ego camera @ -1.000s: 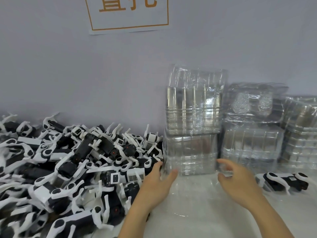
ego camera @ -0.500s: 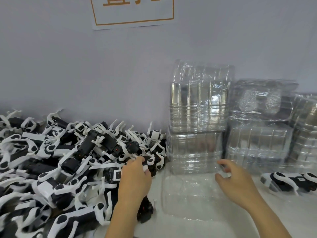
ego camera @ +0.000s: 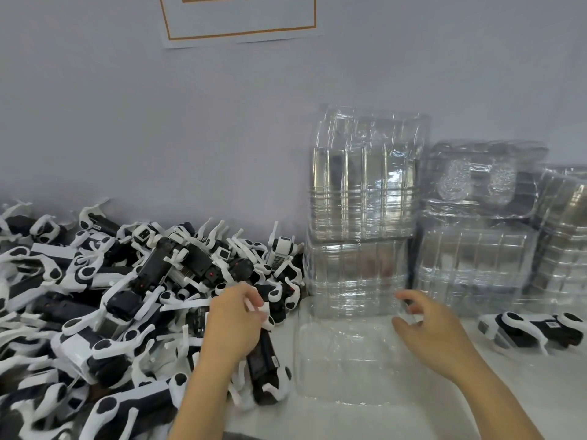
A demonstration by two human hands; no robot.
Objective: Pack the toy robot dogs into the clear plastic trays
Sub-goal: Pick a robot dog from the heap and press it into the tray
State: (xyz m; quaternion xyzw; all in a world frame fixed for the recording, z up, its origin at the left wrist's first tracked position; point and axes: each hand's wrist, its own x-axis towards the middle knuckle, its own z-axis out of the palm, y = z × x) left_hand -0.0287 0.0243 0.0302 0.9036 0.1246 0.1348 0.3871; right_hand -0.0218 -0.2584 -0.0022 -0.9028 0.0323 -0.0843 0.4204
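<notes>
Left hand [ego camera: 233, 322] curling down onto a toy robot dog [ego camera: 265, 354] at the near edge of the pile of robot dogs [ego camera: 104, 296], fingers closing round its white leg parts, probably picking this one because of its lying nearest the tray. Right hand [ego camera: 435, 331] hovering just above the far right corner of the clear plastic tray [ego camera: 355, 363], fingers loosely bent and thumb apart, holding nothing plainly visible, seemingly steadying or waiting to guide the dog in. Tray lying flat on the worktop [ego camera: 524, 392] between the two hands, open side up, nothing in it yet. Just beyond the hands, standing against the wall: stacks of empty trays [ego camera: 362, 217], nested and piled, kept within easy reach for the next refill. Farther right, more stacked trays [ego camera: 476, 258], contents too blurred to tell. Well right of the right hand, one loose robot dog [ego camera: 533, 331] lying on its side on the worktop.
</notes>
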